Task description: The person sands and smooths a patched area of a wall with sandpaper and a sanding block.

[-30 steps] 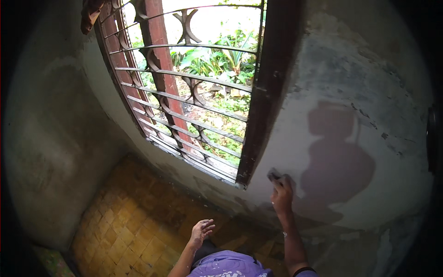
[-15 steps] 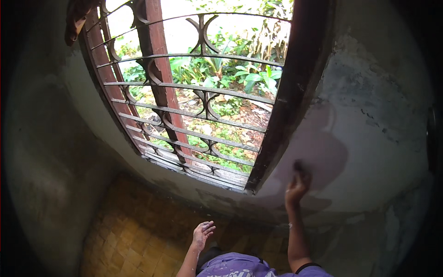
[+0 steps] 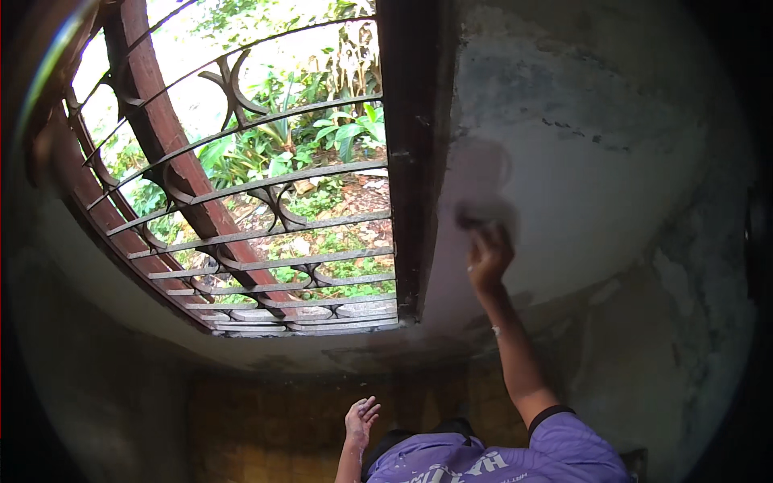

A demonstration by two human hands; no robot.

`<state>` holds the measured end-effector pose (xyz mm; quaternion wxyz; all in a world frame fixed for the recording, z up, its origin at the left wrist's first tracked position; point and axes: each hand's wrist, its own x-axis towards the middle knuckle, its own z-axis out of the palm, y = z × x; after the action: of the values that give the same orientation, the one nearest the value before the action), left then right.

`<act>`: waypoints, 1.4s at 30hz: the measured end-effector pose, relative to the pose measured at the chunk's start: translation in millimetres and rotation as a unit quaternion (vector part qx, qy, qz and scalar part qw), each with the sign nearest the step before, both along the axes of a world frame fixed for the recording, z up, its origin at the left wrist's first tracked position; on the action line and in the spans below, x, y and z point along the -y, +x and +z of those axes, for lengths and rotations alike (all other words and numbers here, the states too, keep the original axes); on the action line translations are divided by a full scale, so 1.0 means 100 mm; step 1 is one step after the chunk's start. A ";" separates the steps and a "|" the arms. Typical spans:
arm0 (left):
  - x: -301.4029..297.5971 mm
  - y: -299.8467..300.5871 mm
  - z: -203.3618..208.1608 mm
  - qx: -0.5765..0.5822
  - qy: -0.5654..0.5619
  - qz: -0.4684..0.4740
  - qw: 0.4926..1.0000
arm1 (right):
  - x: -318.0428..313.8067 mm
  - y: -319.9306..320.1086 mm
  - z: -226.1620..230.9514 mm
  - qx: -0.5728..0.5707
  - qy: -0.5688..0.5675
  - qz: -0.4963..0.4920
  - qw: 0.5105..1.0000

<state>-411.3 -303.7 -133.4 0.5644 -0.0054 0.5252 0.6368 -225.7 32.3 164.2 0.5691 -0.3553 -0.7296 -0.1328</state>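
Observation:
My right hand (image 3: 489, 259) is raised against the plastered wall (image 3: 564, 233) to the right of the window. Its fingers are closed on a small dark tool (image 3: 469, 216), smeared by motion; I cannot make out its kind. The wall around the tool is pale and smooth, with shadow across it. Low in front of me, my left hand (image 3: 362, 420) hangs free, whitish residue on its skin. Its fingers are loosely bent and apart, holding nothing.
A window with a curved metal grille (image 3: 322, 217) and a dark wooden frame (image 3: 415, 161) fills the upper left. Plants (image 3: 278, 133) show outside. Rough grey patches (image 3: 547, 88) mark the upper wall. Below lies a yellowish tiled floor (image 3: 241, 427).
My right hand has moved up the wall with the dark tool, nearer the window frame's height. The view has turned to the right. My left hand stays low and free.

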 end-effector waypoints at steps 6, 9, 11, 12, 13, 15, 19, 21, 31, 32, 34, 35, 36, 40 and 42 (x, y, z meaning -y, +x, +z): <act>0.03 -0.16 0.01 0.002 0.017 -0.001 1.000 | 0.43 -0.18 -1.21 0.085 -0.168 0.092 0.978; 0.07 -0.23 -0.02 0.003 0.009 -0.016 1.000 | 0.48 -0.20 -1.10 0.093 -0.170 0.135 0.972; 0.16 -0.27 -0.06 0.001 -0.007 -0.010 1.000 | 0.58 -0.27 -0.50 0.019 -0.077 0.098 0.992; 0.21 -0.28 -0.08 0.003 -0.003 -0.005 1.000 | 0.58 -0.27 -0.21 -0.002 -0.033 0.086 0.996; 0.23 -0.29 -0.10 0.004 0.001 -0.001 1.000 | 0.51 -0.27 0.00 -0.023 0.013 0.073 0.997; 0.21 -0.26 -0.10 0.006 -0.002 -0.009 1.000 | 0.33 -0.25 0.16 -0.003 -0.010 0.060 0.998; 0.16 -0.16 -0.08 0.016 -0.005 -0.010 1.000 | 0.22 -0.27 -0.46 0.043 -0.024 0.058 0.997; 0.19 -0.13 -0.07 0.019 -0.010 -0.006 1.000 | 0.28 -0.26 -0.94 0.063 -0.060 0.093 0.992; 0.35 -0.13 -0.03 0.010 -0.006 0.040 0.999 | 0.39 -0.01 -0.53 0.072 -0.059 0.121 0.988; 0.36 -0.12 -0.07 0.008 -0.013 0.045 0.999 | 0.29 0.01 -0.41 0.072 -0.063 0.120 0.988; 0.35 -0.11 -0.09 0.006 -0.023 0.048 0.999 | 0.15 0.00 -0.32 0.057 -0.035 0.059 0.996; 0.33 -0.10 -0.10 0.005 -0.026 0.050 0.998 | 0.10 -0.02 -0.48 0.056 -0.038 0.061 0.996; 0.30 -0.08 -0.09 0.008 -0.015 0.048 0.999 | 0.00 -0.01 -0.77 0.082 0.003 0.050 0.995; 0.24 0.00 0.02 0.002 0.001 0.061 0.998 | 0.04 0.06 -1.64 0.172 -0.068 0.118 0.976; 0.20 0.05 0.05 -0.002 0.023 0.058 0.998 | 0.06 0.21 -2.21 0.168 -0.168 0.162 0.958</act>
<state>-406.2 -323.9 -128.5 0.5258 -0.0216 0.5103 0.6801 -205.0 26.2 -57.1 0.3841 -0.2955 -0.8743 0.0275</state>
